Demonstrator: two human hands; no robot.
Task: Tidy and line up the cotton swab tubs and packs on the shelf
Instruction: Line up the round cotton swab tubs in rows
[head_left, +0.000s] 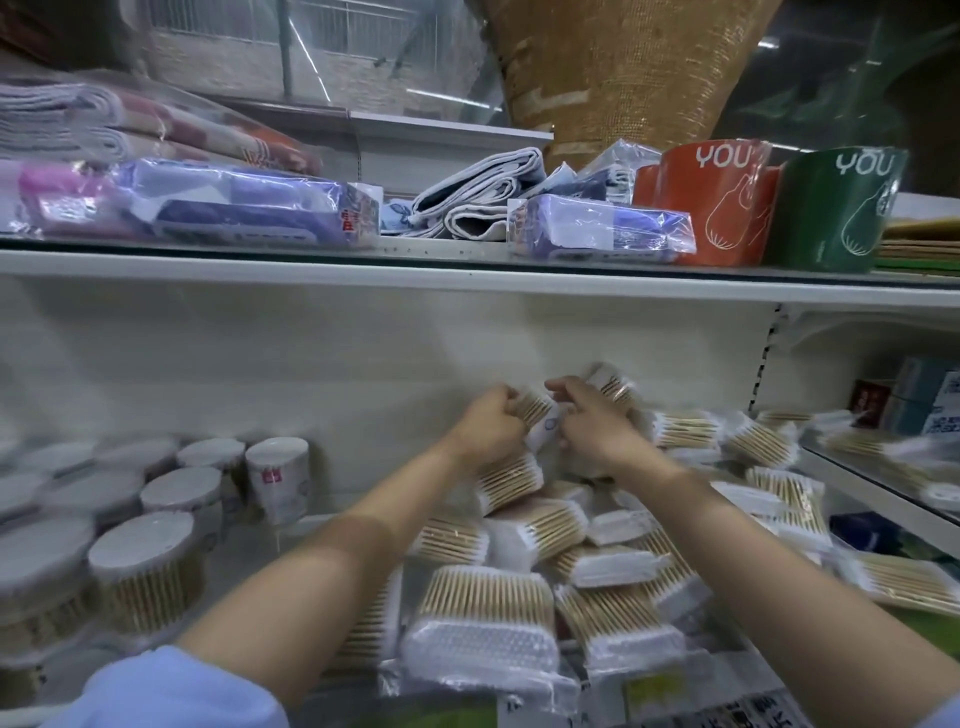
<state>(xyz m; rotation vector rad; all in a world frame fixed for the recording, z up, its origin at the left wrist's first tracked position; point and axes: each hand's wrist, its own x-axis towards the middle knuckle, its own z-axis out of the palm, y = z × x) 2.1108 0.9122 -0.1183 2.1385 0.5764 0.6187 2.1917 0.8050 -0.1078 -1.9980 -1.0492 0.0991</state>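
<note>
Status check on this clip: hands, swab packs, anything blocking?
Both hands, left and right, gripping one swab pack at the shelf back. Packs heaped loose below. Tubs grouped left. No obstruction.

The swab packs (480, 597) show pale tan sticks banded by white cotton tips under clear film, and the round tubs (143, 561) have white tops over tan sides — one tub (278, 480) is white with a small red mark. On the upper shelf (467, 280), which is off-white, sit an orange pot (709, 200) and a green pot (836, 208), each with white "YOU" lettering and a white outline drawing. Beside them lie purple-and-white wrapped packs (239, 208), a pink pack (57, 200), and folded cloth (156, 124) in what looks like a red, orange and cream pattern, though blur makes it hard to read.
</note>
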